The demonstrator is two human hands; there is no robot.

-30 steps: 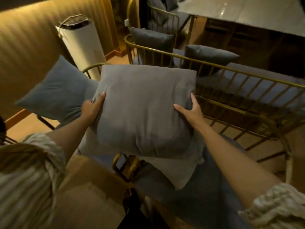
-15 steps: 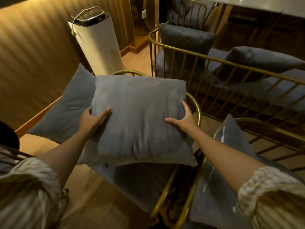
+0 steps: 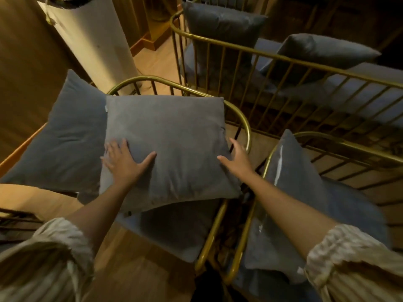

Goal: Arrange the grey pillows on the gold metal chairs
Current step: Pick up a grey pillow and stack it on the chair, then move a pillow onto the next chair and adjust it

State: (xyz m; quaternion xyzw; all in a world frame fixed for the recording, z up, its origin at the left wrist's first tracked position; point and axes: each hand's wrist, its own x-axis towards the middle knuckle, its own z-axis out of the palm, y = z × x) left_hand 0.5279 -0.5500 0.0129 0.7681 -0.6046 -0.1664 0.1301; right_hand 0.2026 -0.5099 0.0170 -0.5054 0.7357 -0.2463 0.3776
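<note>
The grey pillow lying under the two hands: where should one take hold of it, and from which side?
Grip the grey pillow by its two side edges, coming from the near side, above. It lies tilted against the gold chair rail, so both edges are free. The left hand rests flat on its left part; the right hand is open at its right edge.

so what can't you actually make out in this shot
Head view only:
- Seat of the gold chair: mostly covered by the grey pillow.
- Right hand: its far fingers are hidden at the pillow's edge, so grip or mere touch is unclear.
- Left hand: fingers motion-blurred.
- White cylinder: top cut off by the frame edge.
- Chair legs: lost in shadow.
</note>
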